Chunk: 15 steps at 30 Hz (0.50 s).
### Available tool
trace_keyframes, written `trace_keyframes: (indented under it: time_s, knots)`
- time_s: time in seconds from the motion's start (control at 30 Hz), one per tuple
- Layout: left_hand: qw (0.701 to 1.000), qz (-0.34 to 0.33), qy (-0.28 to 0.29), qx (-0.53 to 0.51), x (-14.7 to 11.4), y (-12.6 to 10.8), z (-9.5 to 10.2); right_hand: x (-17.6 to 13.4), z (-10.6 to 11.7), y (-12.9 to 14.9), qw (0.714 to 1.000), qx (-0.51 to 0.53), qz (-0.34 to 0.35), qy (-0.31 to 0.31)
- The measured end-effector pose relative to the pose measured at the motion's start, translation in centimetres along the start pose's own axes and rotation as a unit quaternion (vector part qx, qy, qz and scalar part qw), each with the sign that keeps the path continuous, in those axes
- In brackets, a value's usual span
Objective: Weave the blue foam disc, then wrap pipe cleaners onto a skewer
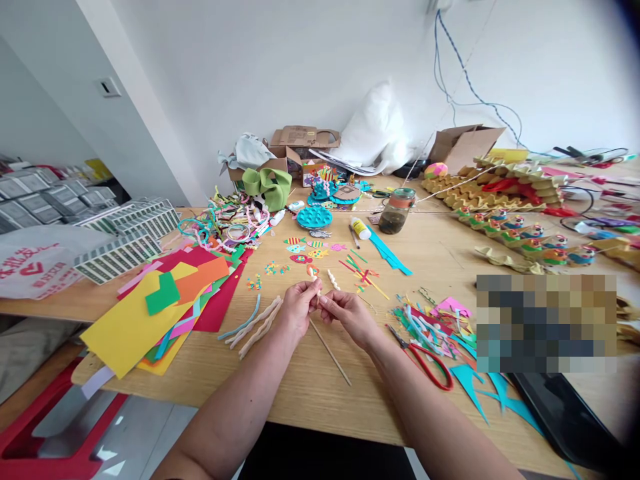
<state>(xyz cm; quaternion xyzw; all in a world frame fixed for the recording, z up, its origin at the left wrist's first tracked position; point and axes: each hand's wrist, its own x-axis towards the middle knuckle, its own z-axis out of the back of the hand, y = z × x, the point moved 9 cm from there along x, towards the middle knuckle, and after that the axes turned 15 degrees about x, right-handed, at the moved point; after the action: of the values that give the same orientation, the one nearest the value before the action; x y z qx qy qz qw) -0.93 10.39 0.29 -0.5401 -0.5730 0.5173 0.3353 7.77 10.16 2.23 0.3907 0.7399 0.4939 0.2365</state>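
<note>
In the head view my left hand (pixel 301 305) and my right hand (pixel 349 315) meet over the middle of the table. Both pinch a cream-white bumpy pipe cleaner (pixel 333 279); one end sticks up above the right fingers. A cream and orange tip (pixel 313 271) shows at my left fingertips, too small to make out. Below the hands a thin wooden stick (pixel 331 353) slants across the table. Left of them lie a light blue pipe cleaner (pixel 243 321) and several cream ones (pixel 261 325). Beyond the fingers sit several colourful paper fish (pixel 319 253).
Coloured paper sheets (pixel 133 320) cover the table's left side. Red-handled scissors (pixel 427 363) and blue paper scraps (pixel 470 387) lie at right. Farther back stand a glue bottle (pixel 361 228), a glass jar (pixel 397 212), a blue round piece (pixel 314 217) and egg cartons (pixel 520 190).
</note>
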Motion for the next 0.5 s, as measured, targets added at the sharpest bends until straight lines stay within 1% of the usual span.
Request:
trace_keyframes:
  time_s: [0.3,0.43,0.5]
  knots:
    - [1.000,0.016,0.022,0.002,0.0,0.0,0.0,0.0,0.1,0.1,1.000,-0.012,-0.011,0.001]
    - [1.000,0.015,0.012,0.002,0.1,-0.2,0.4,0.1,0.5,0.0,0.996,-0.085,-0.023,0.006]
    - [1.000,0.020,0.013,0.016,0.1,-0.3,0.5,0.2,1.6,0.4,0.992,-0.121,-0.013,-0.029]
